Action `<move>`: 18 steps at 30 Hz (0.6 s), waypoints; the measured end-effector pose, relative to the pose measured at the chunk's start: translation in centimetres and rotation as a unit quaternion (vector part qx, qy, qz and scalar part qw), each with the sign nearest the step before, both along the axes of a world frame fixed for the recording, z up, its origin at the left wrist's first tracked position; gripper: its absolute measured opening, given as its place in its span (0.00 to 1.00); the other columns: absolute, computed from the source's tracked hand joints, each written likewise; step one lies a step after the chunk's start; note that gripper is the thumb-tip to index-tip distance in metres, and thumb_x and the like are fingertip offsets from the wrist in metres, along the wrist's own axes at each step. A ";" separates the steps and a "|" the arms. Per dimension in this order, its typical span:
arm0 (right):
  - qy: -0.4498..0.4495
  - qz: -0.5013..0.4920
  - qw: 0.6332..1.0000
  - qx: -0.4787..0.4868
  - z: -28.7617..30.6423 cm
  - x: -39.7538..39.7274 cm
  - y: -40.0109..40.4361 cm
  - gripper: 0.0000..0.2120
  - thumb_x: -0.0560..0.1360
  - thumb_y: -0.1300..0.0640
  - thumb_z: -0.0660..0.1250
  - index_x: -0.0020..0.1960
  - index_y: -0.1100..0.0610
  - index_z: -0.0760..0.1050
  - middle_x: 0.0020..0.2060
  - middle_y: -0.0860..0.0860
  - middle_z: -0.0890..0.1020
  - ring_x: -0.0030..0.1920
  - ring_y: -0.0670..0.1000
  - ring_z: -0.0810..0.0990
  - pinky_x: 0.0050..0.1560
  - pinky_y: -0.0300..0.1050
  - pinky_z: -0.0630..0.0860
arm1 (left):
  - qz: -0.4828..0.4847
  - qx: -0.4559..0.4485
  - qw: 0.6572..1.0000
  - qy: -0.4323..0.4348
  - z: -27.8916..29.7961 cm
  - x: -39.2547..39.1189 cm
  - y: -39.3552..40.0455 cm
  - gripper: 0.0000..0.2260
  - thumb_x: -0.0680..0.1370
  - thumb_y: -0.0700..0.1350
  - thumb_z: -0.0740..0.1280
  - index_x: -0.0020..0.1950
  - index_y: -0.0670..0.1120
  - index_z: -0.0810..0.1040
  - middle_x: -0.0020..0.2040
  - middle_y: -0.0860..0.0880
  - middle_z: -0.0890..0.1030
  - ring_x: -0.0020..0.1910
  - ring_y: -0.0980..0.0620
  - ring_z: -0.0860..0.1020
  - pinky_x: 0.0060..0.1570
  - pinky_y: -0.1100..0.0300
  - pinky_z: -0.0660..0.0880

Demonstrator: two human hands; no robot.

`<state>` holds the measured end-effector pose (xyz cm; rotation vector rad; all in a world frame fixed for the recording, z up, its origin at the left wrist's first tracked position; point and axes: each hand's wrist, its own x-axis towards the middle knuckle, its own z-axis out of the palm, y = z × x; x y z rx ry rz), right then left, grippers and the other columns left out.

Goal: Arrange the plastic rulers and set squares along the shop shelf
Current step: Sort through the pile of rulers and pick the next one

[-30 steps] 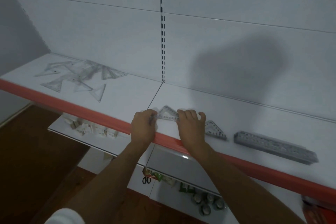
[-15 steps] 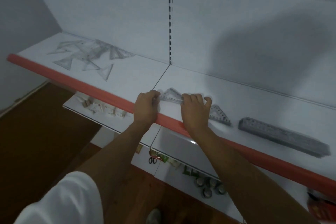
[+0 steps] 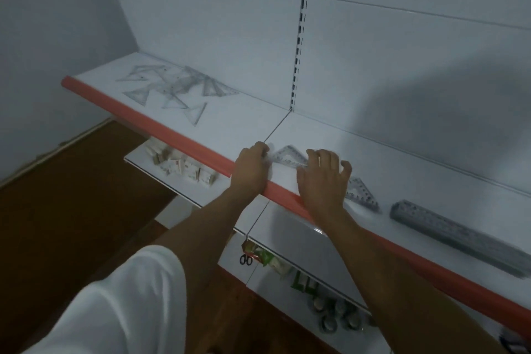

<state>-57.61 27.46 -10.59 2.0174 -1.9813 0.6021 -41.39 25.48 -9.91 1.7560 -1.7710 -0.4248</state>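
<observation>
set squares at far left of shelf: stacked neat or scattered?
Scattered. The loose set squares lie flat on the shelf, pointing different ways, some overlapping.

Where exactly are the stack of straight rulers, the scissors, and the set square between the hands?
stack of rulers point(image 3: 457, 234), head view, middle of its top face
scissors point(image 3: 246, 260), head view, the handle loops
set square point(image 3: 288, 156), head view, its visible upper corner
</observation>
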 end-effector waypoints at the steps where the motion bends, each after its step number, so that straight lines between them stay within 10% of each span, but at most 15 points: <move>1: 0.004 0.005 1.000 -0.007 0.3 0.1 0.1 0.18 0.73 0.50 0.68 0.61 0.56 0.76 0.55 0.54 0.79 0.59 0.56 0.75 0.61 0.56 0.59 | -0.015 -0.005 1.000 -0.001 0.5 0.4 0.4 0.10 0.77 0.42 0.64 0.58 0.45 0.73 0.55 0.45 0.77 0.52 0.47 0.74 0.52 0.54 0.73; 18: -0.103 0.298 0.941 0.121 12.7 33.7 -4.8 0.17 0.80 0.46 0.54 0.62 0.54 0.72 0.59 0.52 0.77 0.60 0.54 0.73 0.60 0.52 0.64 | 0.196 0.023 0.980 -0.035 9.1 32.7 5.6 0.04 0.76 0.47 0.65 0.49 0.49 0.76 0.48 0.50 0.79 0.45 0.52 0.76 0.43 0.58 0.71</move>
